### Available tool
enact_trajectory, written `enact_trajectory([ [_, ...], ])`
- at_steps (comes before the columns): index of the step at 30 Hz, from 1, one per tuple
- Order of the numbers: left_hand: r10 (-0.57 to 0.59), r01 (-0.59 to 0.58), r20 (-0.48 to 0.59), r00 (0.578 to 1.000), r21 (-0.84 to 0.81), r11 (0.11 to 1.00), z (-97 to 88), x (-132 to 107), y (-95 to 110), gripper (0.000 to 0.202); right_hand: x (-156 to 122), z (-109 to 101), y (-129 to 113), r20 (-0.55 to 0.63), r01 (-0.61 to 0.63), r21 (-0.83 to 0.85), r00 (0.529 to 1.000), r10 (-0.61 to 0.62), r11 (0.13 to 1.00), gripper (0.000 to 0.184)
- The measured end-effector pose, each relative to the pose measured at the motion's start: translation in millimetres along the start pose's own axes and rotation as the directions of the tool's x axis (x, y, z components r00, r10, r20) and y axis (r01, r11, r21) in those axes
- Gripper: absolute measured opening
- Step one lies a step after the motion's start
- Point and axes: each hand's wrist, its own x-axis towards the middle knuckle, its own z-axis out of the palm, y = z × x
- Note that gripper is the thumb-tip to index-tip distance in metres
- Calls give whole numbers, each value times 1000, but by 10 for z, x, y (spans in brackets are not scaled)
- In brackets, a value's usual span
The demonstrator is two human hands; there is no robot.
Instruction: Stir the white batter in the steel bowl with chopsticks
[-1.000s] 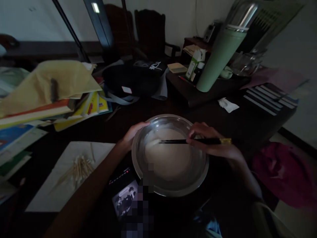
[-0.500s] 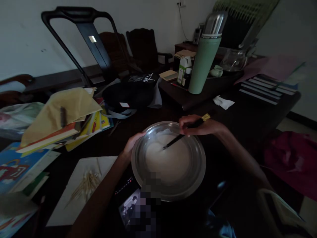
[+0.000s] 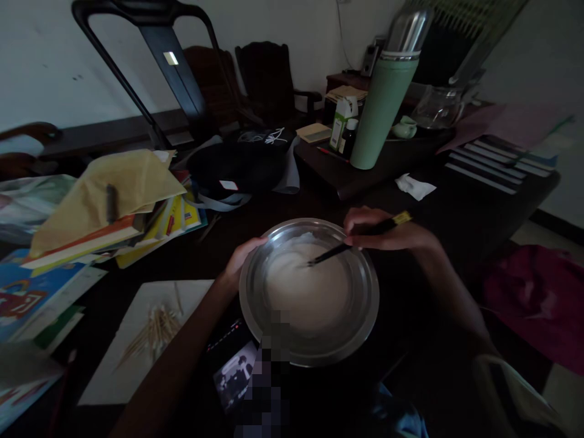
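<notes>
A shiny metal bowl (image 3: 371,319) stands on the dark table, holding a pale, smooth liquid mixture (image 3: 310,295) with swirl marks on its surface. On the bowl's left rim, my left hand (image 3: 241,258) is closed, thumb over the edge; its other fingers are mostly hidden behind the bowl. My right hand (image 3: 385,232) grips black chopsticks (image 3: 332,250) with gold-coloured ends, held slanted across the right rim. Their tips reach into the mixture near the bowl's middle. Beside the bowl at lower left lies a phone (image 3: 235,371) with a lit screen, partly covered by a blurred patch.
Cotton swabs (image 3: 157,331) lie on white paper (image 3: 107,371) at left. Behind are stacked books with a yellow envelope (image 3: 107,188) and a black bag (image 3: 237,167). A green thermos (image 3: 385,109) stands on a raised ledge, with a crumpled tissue (image 3: 416,186) nearby.
The chopsticks' tips have moved slightly right and up through the mixture, with my right hand shifting right. My left hand stays on the rim. The view has shifted a little.
</notes>
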Motion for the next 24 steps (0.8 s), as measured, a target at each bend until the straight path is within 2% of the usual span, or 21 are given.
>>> enact_trajectory([
  [3, 0, 0, 5, 1000, 1, 1000, -10, 5, -1, 27, -65, -103, -27, 132, 58, 10, 989, -59, 998, 19],
  [6, 5, -5, 8, 1000, 1, 1000, -16, 13, 2, 25, 17, 64, -105, 218, 119, 35, 968, -124, 992, 20],
  [8, 13, -13, 6, 1000, -1, 1000, -14, 16, 4, 26, 80, 201, -156, 181, 106, 18, 978, -108, 994, 20],
  [10, 19, -19, 3, 1000, -1, 1000, -9, 15, 4, 27, 91, 242, -172, 98, 55, -18, 994, -53, 998, 20],
  [13, 30, -29, 2, 1000, -8, 1000, -8, 12, -1, 26, 8, 98, -116, 2, -19, -59, 1000, 19, 998, 19],
  [15, 27, -27, 11, 1000, -9, 1000, -11, 11, -5, 25, -54, -32, -67, 31, -14, -58, 999, 16, 998, 18],
  [17, 18, -18, 23, 1000, -5, 1000, -16, 12, -8, 25, -73, -82, -60, 124, 41, -35, 992, -36, 999, 18],
  [19, 14, -14, 26, 1000, -3, 1000, -16, 12, -6, 26, -43, -20, -111, 215, 115, -6, 970, -111, 993, 18],
  [21, 12, -12, 19, 1000, -3, 1000, -12, 7, 0, 26, 10, 110, -196, 254, 165, 3, 954, -160, 986, 17],
  [24, -3, 3, 14, 1000, 3, 1000, -6, -1, 7, 29, 51, 234, -274, 197, 142, -38, 972, -131, 989, 18],
])
